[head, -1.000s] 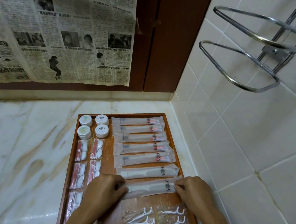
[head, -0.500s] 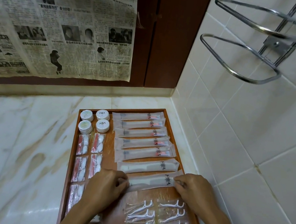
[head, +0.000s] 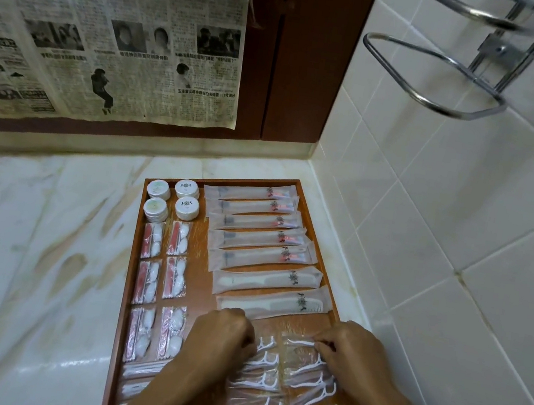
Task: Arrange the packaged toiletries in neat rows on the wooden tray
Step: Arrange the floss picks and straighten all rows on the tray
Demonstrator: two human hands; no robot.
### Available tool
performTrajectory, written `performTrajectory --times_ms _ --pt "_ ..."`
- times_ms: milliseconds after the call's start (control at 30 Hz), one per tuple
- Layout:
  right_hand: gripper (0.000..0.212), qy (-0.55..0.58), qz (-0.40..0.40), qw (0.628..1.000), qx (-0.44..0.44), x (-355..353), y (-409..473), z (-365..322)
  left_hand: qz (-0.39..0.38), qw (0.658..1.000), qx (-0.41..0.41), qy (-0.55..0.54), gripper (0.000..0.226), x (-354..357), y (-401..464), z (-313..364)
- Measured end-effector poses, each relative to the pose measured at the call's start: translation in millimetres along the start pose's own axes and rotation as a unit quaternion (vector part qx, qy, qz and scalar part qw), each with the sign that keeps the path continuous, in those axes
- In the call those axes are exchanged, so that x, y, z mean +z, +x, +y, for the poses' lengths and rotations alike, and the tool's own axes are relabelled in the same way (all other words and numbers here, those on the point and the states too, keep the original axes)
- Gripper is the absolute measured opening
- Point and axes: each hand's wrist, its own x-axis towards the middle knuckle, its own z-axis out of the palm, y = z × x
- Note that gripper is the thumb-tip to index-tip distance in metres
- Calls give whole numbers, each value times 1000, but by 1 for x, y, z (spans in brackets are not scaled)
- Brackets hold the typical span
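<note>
Both hands have left the lower comb packet (head: 273,302); the left hand (head: 221,336) and right hand (head: 352,352), fingers curled, now pinch floss pick packets (head: 298,344), so that row comes next.

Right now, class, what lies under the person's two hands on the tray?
Floss picks in clear wrappers lie in two columns on the tray. The left hand and right hand cover each column's top; what is beneath cannot be seen.

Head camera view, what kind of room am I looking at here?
Probably a hotel or guesthouse bathroom. A marble-look counter meets a white tiled wall carrying a chrome wall rack, and the wooden tray holds guest toiletries such as wrapped combs and floss picks.
</note>
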Motion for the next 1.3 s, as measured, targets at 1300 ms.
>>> performTrajectory --times_ms 1300 --pt "24 35 18 999 -16 -3 12 0 36 997 56 44 27 7 12 -7"
